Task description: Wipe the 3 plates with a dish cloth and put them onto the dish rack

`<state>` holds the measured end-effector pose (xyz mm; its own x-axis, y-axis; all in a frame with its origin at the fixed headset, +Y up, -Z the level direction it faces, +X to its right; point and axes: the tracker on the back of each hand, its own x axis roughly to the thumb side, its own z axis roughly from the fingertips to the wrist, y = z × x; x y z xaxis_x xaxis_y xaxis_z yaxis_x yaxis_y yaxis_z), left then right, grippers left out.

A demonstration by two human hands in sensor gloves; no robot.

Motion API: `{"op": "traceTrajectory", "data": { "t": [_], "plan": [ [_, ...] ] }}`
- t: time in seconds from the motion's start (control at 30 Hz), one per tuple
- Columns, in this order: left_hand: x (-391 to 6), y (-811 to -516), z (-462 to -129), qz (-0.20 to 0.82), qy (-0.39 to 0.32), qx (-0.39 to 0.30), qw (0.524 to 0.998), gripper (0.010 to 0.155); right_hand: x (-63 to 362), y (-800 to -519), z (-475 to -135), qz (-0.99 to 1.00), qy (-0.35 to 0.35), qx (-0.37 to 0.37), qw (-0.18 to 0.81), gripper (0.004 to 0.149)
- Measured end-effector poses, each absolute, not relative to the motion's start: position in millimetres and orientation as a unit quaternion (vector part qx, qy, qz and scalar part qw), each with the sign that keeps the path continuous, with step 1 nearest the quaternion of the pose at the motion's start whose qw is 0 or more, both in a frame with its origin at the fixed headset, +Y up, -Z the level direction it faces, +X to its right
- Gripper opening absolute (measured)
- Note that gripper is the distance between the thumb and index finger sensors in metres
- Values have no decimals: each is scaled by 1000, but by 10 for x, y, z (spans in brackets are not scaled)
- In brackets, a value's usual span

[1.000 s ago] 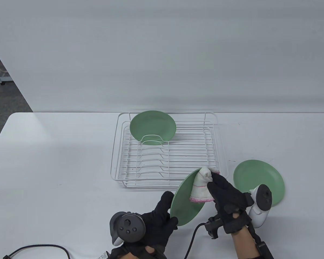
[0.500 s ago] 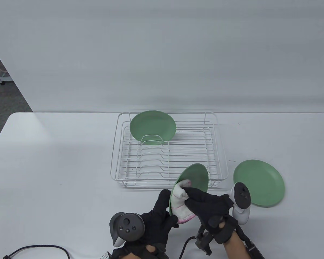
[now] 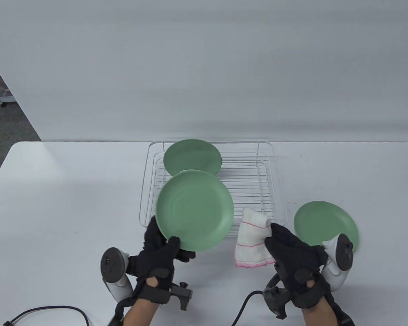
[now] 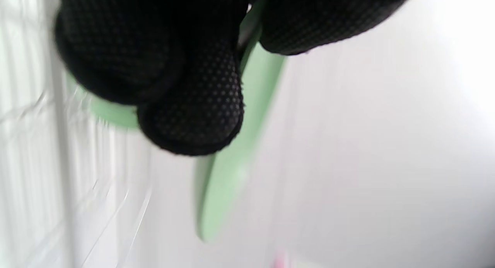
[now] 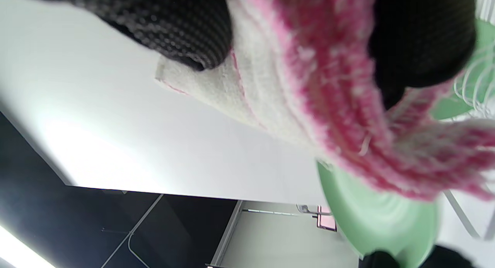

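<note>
My left hand [image 3: 161, 249] grips a green plate [image 3: 194, 211] by its near rim, holding it face-up and tilted above the front of the white wire dish rack [image 3: 275, 190]. The left wrist view shows that plate [image 4: 228, 171] edge-on under my gloved fingers [image 4: 201, 113]. A second green plate [image 3: 192, 158] stands upright in the rack's back slot. A third green plate [image 3: 321, 225] lies flat on the table, right of the rack. My right hand [image 3: 282, 239] holds a white dish cloth with pink edging [image 3: 253, 239], [image 5: 309, 94] between the held plate and the flat one.
Black cables [image 3: 47, 310] trail along the table's near edge by both wrists. The white table [image 3: 71, 203] stretches left of the rack. A grey wall stands behind, with dark floor at far left.
The left hand has swung the plate from edge-on to face-up and carried it left and back, over the rack's front. The right hand pulled the cloth off the plate and moved right.
</note>
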<state>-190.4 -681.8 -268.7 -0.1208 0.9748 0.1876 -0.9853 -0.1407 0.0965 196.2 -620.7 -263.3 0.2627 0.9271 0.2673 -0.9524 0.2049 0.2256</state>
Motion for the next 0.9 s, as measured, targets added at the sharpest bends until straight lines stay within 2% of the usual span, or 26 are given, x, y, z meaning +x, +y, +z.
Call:
{"op": "traceTrajectory", "data": {
  "t": [0.03,0.1,0.17,0.27,0.33,0.43,0.53,0.6,0.9],
  "plan": [
    [-2035,-6735,-2712,746,-8,130,653,66,2069,-6217,-2643,615,-42,164,770,50],
    [-2192,-6544,-2763,709,2,171,684,56,2228,-6305,-2660,624,-51,140,767,50],
    [-2274,-6308,-2862,655,5,214,724,49,2333,-6451,-2673,616,-55,116,777,50],
    [-2252,-5906,-3092,522,-3,269,810,45,2415,-6614,-2706,614,-48,77,784,50],
    [-2139,-5697,-3287,426,-8,277,861,44,2440,-6661,-2721,623,-50,68,777,50],
    [-1892,-5521,-3588,286,-12,250,925,43,2446,-6682,-2724,630,-51,68,772,50],
    [-1616,-5488,-3862,139,-11,230,963,43,2447,-6694,-2727,642,-52,67,762,50],
    [-1467,-5530,-4025,81,-15,226,971,43,2448,-6711,-2739,646,-49,65,759,50],
    [-1231,-5820,-4461,12,11,183,983,43,2458,-6736,-2753,645,-45,57,761,50]
  ]
}}
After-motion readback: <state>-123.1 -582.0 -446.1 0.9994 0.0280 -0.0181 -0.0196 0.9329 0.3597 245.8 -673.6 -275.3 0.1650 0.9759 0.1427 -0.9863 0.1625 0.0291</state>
